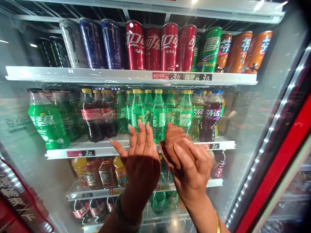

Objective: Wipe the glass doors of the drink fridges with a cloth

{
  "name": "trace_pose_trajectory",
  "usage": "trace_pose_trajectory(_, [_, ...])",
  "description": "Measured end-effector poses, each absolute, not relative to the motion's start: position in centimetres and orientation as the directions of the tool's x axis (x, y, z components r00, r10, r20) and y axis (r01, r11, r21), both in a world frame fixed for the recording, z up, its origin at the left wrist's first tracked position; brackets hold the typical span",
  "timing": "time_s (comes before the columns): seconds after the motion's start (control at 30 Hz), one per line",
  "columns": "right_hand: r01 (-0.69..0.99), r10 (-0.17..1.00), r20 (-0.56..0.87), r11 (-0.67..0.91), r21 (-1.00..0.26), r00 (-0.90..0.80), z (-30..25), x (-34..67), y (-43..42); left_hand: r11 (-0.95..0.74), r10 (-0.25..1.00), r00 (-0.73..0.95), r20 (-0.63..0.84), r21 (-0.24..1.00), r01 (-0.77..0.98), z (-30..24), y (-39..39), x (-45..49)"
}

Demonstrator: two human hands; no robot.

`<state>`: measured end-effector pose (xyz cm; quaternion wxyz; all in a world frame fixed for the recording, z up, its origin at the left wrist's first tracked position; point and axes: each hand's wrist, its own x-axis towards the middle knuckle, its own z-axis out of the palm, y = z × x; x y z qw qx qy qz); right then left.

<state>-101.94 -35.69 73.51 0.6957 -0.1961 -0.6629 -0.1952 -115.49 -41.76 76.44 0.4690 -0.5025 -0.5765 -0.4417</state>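
Note:
My left hand [141, 155] is raised flat with its fingers stretched up and together, thumb out to the left, holding nothing. It is in front of the fridge's glass front [252, 129]; whether it touches the glass I cannot tell. Just to its right, my right hand [191, 165] has its fingers curled around a crumpled brown cloth [173, 137], held up at the same height. Behind both hands stands a row of green soda bottles [157, 113] with yellow caps on the second shelf [80, 152].
The top shelf [73, 75] carries tall energy-drink cans [93, 43], red cola cans [168, 47], a green can and orange cans [243, 51]. Cola and purple soda bottles flank the green ones. Lower shelves hold tea and soda bottles. A red door frame [279, 161] runs down the right.

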Motion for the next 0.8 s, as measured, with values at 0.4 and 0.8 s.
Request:
trace_pose_trajectory(0.4, [0.535, 0.017, 0.994, 0.842, -0.071, 0.105, 74.6, -99.6, -34.4, 0.011, 0.235, 0.04, 0.971, -0.043, 0.999, 75.6, -39.6, -111.3])
trace_pose_trajectory(0.8, [0.558, 0.066, 0.987, 0.818, -0.139, 0.148, 75.7, -94.8, -31.9, -0.044, 0.224, 0.08, 0.971, -0.072, 0.996, 75.8, -38.6, -107.7])
